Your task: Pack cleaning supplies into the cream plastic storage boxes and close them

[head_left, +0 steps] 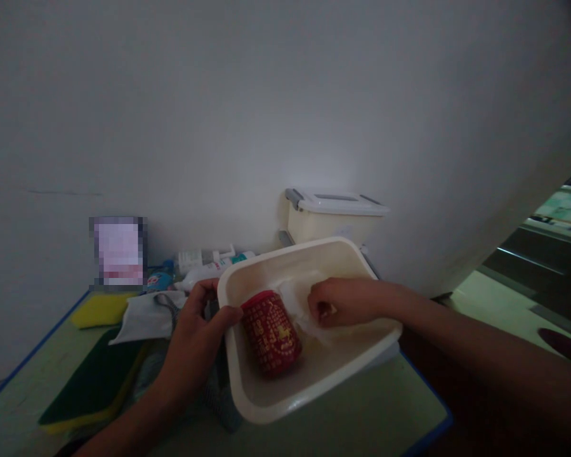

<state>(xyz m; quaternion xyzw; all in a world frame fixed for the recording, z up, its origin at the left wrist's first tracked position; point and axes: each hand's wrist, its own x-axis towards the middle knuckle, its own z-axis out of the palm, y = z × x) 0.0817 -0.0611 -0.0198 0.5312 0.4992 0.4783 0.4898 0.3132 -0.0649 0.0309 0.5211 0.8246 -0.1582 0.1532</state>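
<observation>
A white plastic basin [266, 409] is tilted toward me above the table. My left hand [197, 336] grips its left rim, thumb over the edge and fingers behind. Inside, against the left wall, leans a red can [272, 333] with gold lettering. My right hand [340, 301] is in the basin to the right of the can, its fingers curled closed near the bottom. Beside those fingers is a pale white patch [292, 301], too dim to identify. Whatever the right fingers hold, if anything, is hidden.
A lidded storage box [337, 219] stands behind the basin against the wall. On the green table [23, 397] at left are a yellow sponge [99, 310], a large green-and-yellow scouring sponge [95, 381], a white cloth [147, 317] and white bottles [209, 271]. A blurred upright panel [118, 251] stands behind.
</observation>
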